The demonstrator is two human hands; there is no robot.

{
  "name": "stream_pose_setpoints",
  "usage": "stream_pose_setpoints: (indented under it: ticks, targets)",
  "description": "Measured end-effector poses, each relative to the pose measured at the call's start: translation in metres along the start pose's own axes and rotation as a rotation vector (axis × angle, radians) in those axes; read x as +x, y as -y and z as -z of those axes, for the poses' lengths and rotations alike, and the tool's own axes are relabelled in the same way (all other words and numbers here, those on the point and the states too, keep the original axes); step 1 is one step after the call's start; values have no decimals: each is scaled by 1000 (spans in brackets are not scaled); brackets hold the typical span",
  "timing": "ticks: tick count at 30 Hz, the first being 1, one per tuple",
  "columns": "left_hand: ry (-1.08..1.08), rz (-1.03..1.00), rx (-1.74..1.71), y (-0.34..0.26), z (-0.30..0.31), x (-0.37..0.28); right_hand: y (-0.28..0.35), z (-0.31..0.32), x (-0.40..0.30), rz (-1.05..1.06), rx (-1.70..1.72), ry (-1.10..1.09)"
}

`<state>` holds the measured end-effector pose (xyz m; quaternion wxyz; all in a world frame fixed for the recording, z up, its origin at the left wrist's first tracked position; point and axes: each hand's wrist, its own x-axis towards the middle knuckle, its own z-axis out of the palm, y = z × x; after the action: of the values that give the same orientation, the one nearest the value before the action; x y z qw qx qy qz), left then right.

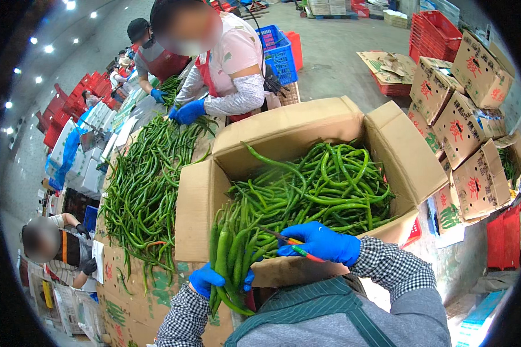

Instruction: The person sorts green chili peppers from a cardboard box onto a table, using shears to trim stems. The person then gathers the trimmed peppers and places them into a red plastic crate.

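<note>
My left hand (208,279), in a blue glove, grips a bunch of long green chili peppers (231,247) at its lower end. The bunch stands over the near left corner of an open cardboard carton (199,208). My right hand (319,243), gloved in blue too, is at the carton's near side. Between its fingers are slender chili peppers (307,253) partly turned red and orange, one with a dark tip; the fingers partly hide them. Loose green chili peppers (321,186) fill much of the carton.
A heap of green chili peppers (145,195) covers the table on the left. Across it, a co-worker's gloved hands (189,112) touch the heap; another co-worker's glove (158,96) is behind. Printed cartons (458,130) are stacked right. Blue crates (282,56) stand beyond.
</note>
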<state>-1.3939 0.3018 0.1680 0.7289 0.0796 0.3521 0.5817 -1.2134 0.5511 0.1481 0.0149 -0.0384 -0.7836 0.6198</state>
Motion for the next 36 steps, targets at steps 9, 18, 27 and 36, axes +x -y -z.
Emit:
stream_pose_setpoints:
  ticks: [9,18,27,36]
  targets:
    - [-173,77,186,-4,11,-6,5,23,-9,-51,-214,91]
    - [-171,44,242,-5,2,2,-5,17,-15,-19,-101,18]
    - [-149,120,418,-7,7,8,-4,32,-17,63,-387,-40]
    - [-146,149,524,-9,0,13,-8,24,-18,122,-486,-51]
